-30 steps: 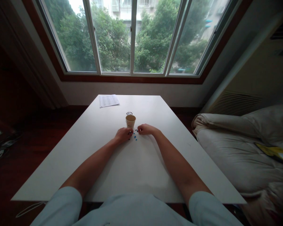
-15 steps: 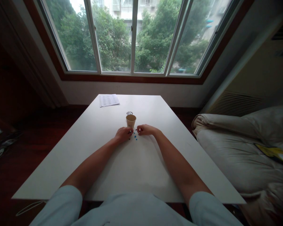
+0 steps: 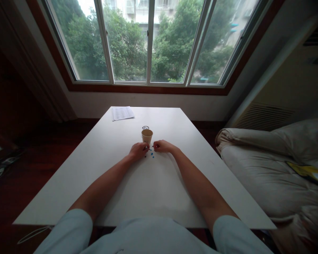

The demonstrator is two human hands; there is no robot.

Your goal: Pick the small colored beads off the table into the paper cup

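Observation:
A brown paper cup [image 3: 147, 135] stands upright on the white table [image 3: 159, 190], just beyond my hands. My left hand [image 3: 139, 151] is closed in a pinch by the cup's near left side; a small dark thing shows at its fingertips, too small to name. Facing it across a narrow gap, my right hand [image 3: 161, 146] is also pinched, with a tiny dark piece at its fingers. Several small blue bead-like pieces [image 3: 152, 153] lie on the tabletop between and below the hands. A tiny dark piece [image 3: 145, 156] rests near the left fingers.
Behind the cup lies a thin dark loop [image 3: 145, 127], like cord or wire. Sheets of paper [image 3: 122, 113] are at the table's far left corner. A cushioned sofa [image 3: 254, 169] stands to the right, and a window [image 3: 148, 46] is beyond the table.
Both hands stay almost where they were, with only slight finger movement. The cup and the blue pieces look unmoved.

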